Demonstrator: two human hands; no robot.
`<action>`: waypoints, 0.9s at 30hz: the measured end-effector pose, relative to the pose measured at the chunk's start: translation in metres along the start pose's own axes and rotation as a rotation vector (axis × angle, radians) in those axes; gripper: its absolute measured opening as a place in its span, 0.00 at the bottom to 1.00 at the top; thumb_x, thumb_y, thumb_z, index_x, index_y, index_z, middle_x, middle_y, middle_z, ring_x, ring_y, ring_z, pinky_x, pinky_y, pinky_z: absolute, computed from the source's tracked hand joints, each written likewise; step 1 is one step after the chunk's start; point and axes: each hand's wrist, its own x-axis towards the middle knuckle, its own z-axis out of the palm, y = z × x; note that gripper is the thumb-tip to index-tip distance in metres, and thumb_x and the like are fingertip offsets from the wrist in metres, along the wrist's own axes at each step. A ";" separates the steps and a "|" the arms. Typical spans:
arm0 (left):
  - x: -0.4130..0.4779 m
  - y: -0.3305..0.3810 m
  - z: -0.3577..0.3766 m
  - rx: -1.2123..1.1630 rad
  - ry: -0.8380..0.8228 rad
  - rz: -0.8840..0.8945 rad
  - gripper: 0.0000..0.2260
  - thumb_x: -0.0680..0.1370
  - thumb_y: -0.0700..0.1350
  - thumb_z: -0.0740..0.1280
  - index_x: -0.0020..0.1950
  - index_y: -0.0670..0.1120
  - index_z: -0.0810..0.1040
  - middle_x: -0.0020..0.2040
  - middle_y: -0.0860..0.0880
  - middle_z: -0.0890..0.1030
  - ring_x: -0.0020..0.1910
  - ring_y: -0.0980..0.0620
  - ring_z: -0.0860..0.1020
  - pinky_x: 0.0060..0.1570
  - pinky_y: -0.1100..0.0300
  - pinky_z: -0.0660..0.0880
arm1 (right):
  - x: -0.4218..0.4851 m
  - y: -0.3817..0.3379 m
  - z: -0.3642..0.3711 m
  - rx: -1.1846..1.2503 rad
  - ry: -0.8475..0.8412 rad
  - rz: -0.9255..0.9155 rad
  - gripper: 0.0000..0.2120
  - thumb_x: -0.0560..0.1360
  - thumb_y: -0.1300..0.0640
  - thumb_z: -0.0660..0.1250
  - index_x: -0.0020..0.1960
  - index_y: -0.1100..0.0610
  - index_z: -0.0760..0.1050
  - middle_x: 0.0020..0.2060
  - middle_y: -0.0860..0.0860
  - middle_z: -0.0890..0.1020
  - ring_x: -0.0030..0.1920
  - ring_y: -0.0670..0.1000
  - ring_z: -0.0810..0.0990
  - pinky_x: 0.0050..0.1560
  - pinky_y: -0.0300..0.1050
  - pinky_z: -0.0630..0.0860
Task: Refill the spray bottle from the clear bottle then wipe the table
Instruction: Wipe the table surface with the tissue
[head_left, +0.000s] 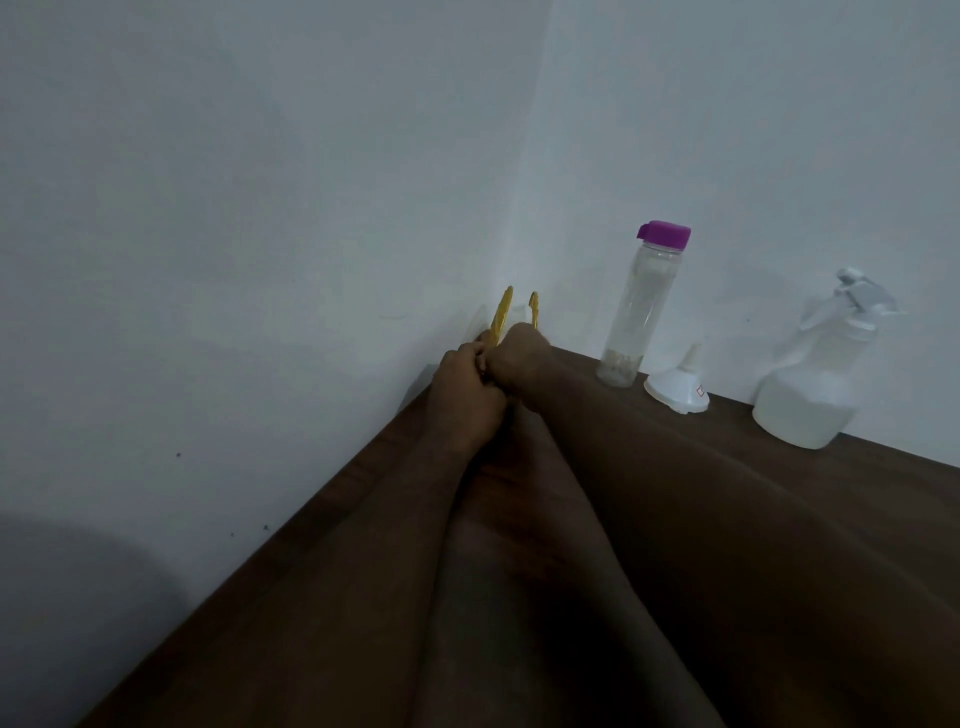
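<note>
Both arms outstretched; left hand (467, 387) and right hand (519, 356) curled, touching.

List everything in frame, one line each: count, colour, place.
clear bottle: 1, clear with purple cap, upright at table's back edge by the wall
funnel: 1, white, upside down, right of clear bottle
spray bottle: 1, translucent white, upright, far right, part full
yellow thing: 1, yellow, in the corner, kind unclear
table: 1, dark brown, against white walls
left hand: 1, at the yellow thing
right hand: 1, beside left hand, fingers hidden
</note>
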 end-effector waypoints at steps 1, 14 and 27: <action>-0.002 0.001 -0.001 -0.020 0.009 0.004 0.15 0.78 0.37 0.62 0.65 0.39 0.74 0.60 0.41 0.78 0.57 0.44 0.76 0.51 0.62 0.69 | 0.003 0.002 -0.002 -0.074 0.061 -0.032 0.14 0.77 0.62 0.62 0.34 0.56 0.63 0.33 0.51 0.69 0.34 0.50 0.72 0.28 0.40 0.67; -0.012 0.023 -0.012 -0.326 0.141 -0.080 0.12 0.80 0.43 0.62 0.63 0.43 0.76 0.55 0.48 0.79 0.52 0.54 0.75 0.46 0.66 0.70 | -0.049 0.008 -0.105 0.198 0.212 -0.272 0.08 0.70 0.70 0.69 0.44 0.59 0.75 0.34 0.50 0.75 0.34 0.46 0.74 0.31 0.36 0.73; -0.085 0.111 0.019 -0.378 -0.760 0.008 0.13 0.73 0.53 0.71 0.51 0.46 0.83 0.50 0.47 0.85 0.52 0.46 0.82 0.55 0.50 0.79 | -0.154 0.082 -0.201 0.391 0.276 -0.102 0.10 0.73 0.69 0.64 0.49 0.57 0.76 0.41 0.54 0.76 0.43 0.53 0.77 0.39 0.48 0.76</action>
